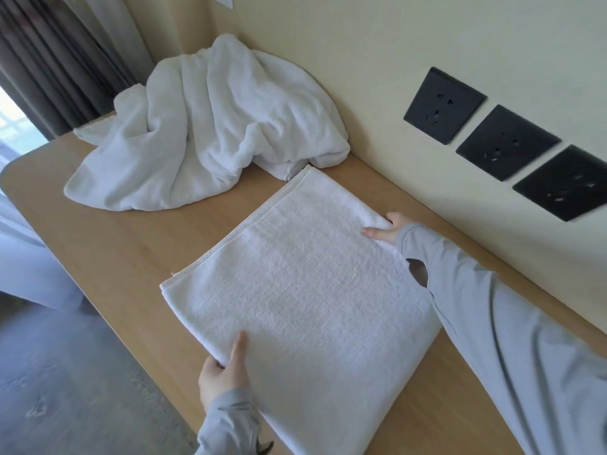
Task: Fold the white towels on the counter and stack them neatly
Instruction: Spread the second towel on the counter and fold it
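- Dark curtain point(49, 60) hangs at far left, behind the wooden tabletop point(115, 241).
- Crumpled towel point(203, 126) lies heaped at the tabletop's far end, against the wall.
- Left hand point(223, 372) pinches the folded towel's near edge, thumb on top.
- Folded towel point(305, 290) lies flat mid-tabletop, its far corner touching the heap.
- Right hand point(386, 229) grips the towel's wall-side edge; its fingers appear tucked under the fabric.
- Three black sockets point(505, 142) sit on the wall at right.
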Available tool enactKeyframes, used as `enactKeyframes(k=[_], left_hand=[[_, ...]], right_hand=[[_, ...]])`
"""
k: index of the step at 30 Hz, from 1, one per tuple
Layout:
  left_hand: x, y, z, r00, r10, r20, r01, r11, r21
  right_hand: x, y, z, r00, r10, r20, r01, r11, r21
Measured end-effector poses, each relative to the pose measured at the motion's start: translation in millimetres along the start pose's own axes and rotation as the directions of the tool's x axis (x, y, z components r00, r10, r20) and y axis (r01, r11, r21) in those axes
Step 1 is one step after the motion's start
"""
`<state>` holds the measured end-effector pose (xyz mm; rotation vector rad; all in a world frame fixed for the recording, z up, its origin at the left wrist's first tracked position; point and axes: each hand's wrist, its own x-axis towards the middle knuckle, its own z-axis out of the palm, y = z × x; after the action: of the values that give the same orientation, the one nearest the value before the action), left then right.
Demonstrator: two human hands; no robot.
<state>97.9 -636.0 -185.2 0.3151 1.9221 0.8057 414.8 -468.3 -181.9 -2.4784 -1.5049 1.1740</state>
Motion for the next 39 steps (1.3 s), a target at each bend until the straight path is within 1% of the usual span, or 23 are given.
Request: enactKeyframes(k=[2,5,7,9,12,14,16,17,19,21,22,23,24,25,26,27,28,29,30,31,33,37,39], left_hand=[[-2,-1,-1,0.996,0.087,-0.012,-0.087,0.996,0.017],[-7,4,-6,0.980,0.201,-0.010,-0.199,0.976,0.091],[-7,15,-10,0.959,0.281,0.035,-0.283,0.947,0.149],[-5,32,-13,0.911,0.392,0.127,-0.411,0.888,0.204],[-4,67,-6,0.806,0.491,0.329,-0.574,0.783,0.238],[-4,90,10,0.733,0.493,0.470,-0.643,0.727,0.241],[-4,107,36,0.654,0.452,0.606,-0.705,0.654,0.273],[-5,112,51,0.609,0.419,0.673,-0.740,0.605,0.293],[-9,110,85,0.538,0.323,0.779,-0.786,0.526,0.325],[-12,96,117,0.509,0.252,0.823,-0.819,0.437,0.372],[-11,88,130,0.528,0.243,0.814,-0.819,0.400,0.411],[-12,79,138,0.563,0.246,0.789,-0.805,0.380,0.456],[-12,72,142,0.593,0.279,0.755,-0.796,0.349,0.495],[-14,64,141,0.587,0.345,0.733,-0.809,0.276,0.518],[-17,54,137,0.528,0.433,0.731,-0.844,0.169,0.509],[-23,42,131,0.419,0.523,0.742,-0.884,0.048,0.465],[-32,30,124,0.288,0.560,0.777,-0.913,-0.084,0.398],[-41,17,116,0.167,0.526,0.834,-0.923,-0.214,0.320],[-46,5,109,0.084,0.433,0.898,-0.912,-0.329,0.244],[-47,-5,104,0.039,0.333,0.942,-0.892,-0.414,0.183],[-38,-17,99,0.026,0.231,0.973,-0.852,-0.503,0.142],[-32,-17,100,0.006,0.206,0.978,-0.821,-0.558,0.123],[-33,-13,95,-0.033,0.152,0.988,-0.822,-0.567,0.060]], right_hand=[[-6,-3,0,0.999,-0.044,-0.011,0.044,0.999,-0.011],[-30,0,-7,0.976,-0.172,-0.136,0.167,0.985,-0.050],[-58,4,-14,0.950,-0.220,-0.223,0.200,0.974,-0.106],[-94,17,-19,0.919,-0.202,-0.339,0.171,0.978,-0.120],[-159,53,-14,0.882,-0.058,-0.467,0.067,0.998,0.004],[-208,77,-3,0.842,0.096,-0.531,-0.003,0.985,0.172],[-252,105,17,0.764,0.296,-0.573,-0.064,0.919,0.389],[-269,120,30,0.720,0.406,-0.563,-0.084,0.856,0.510],[-290,146,59,0.666,0.579,-0.470,-0.090,0.688,0.720],[-297,168,87,0.636,0.672,-0.379,-0.176,0.605,0.776],[-297,180,100,0.633,0.697,-0.338,-0.233,0.588,0.775],[-297,187,111,0.629,0.712,-0.313,-0.292,0.589,0.754],[-296,191,120,0.608,0.717,-0.340,-0.344,0.624,0.701],[-295,193,127,0.568,0.695,-0.440,-0.378,0.695,0.611],[-293,192,133,0.537,0.635,-0.555,-0.387,0.770,0.507],[-292,184,138,0.533,0.538,-0.653,-0.351,0.843,0.409],[-291,172,141,0.565,0.393,-0.725,-0.294,0.918,0.268],[-289,159,143,0.627,0.244,-0.740,-0.240,0.964,0.114],[-286,150,149,0.699,0.114,-0.706,-0.182,0.983,-0.022],[-284,144,155,0.764,0.020,-0.645,-0.133,0.983,-0.128],[-282,145,163,0.840,-0.054,-0.541,-0.094,0.966,-0.242],[-284,156,166,0.864,-0.065,-0.500,-0.083,0.960,-0.268],[-293,159,166,0.887,-0.115,-0.447,-0.021,0.958,-0.287]])
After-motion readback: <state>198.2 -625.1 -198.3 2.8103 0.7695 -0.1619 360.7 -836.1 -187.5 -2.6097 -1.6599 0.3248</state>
